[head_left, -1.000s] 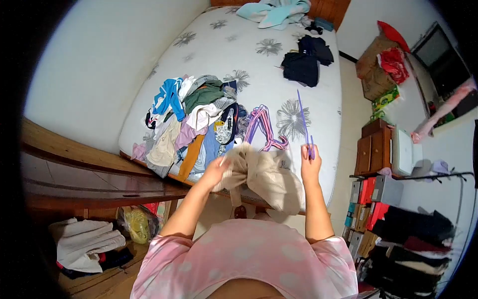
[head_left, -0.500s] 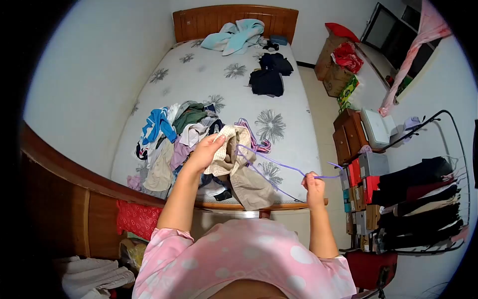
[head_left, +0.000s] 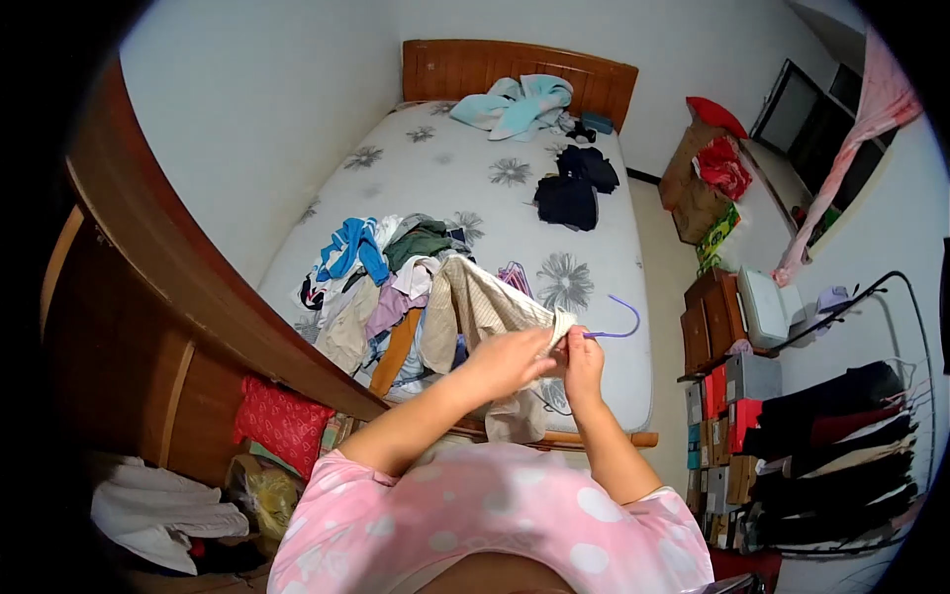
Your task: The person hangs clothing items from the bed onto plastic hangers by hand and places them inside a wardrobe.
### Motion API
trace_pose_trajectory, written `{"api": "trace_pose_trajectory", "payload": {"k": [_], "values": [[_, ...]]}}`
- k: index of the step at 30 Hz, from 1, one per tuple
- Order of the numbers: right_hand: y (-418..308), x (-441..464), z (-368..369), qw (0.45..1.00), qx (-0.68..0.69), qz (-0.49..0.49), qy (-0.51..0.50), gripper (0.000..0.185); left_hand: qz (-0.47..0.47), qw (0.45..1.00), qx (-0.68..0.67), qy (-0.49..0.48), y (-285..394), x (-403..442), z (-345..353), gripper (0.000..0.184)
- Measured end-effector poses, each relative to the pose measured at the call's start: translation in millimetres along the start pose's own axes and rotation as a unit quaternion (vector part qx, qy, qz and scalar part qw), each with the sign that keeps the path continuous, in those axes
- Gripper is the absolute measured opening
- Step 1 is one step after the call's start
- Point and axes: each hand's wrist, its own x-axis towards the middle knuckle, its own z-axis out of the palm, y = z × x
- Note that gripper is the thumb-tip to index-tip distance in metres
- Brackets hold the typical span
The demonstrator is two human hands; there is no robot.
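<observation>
Here, our right hand [head_left: 583, 371] pinches a purple hanger [head_left: 637, 317] between its fingers, along with the gathered edge of a striped beige garment [head_left: 485, 302] above the bed [head_left: 416, 178]. Our left hand [head_left: 507, 364] lies against that edge; we cannot tell whether its fingers grip. The garment drapes across part of a mixed clothes pile [head_left: 391, 287] and partly hides some striped hangers [head_left: 515, 277]. Folded dark clothes [head_left: 567, 205] lie farther up. At our lower left, a clear plastic bag [head_left: 265, 500] holds something yellowish; on our right, we cannot see inside the stacked boxes [head_left: 744, 378].
</observation>
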Motion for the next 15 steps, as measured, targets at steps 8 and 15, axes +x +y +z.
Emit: {"api": "trace_pose_trajectory", "payload": {"k": [8,15], "values": [[-10.6,18.1,-35.6,0.999,-0.009,-0.038,0.000,0.041,0.068,0.951,0.145,0.266,-19.0,4.8,-24.7,0.028],[-21.9,31.9,-60.8,0.996,-0.056,-0.052,-0.041,0.039,0.092,0.968,0.220,0.074,-58.7,66.5,-44.3,0.016]]}}
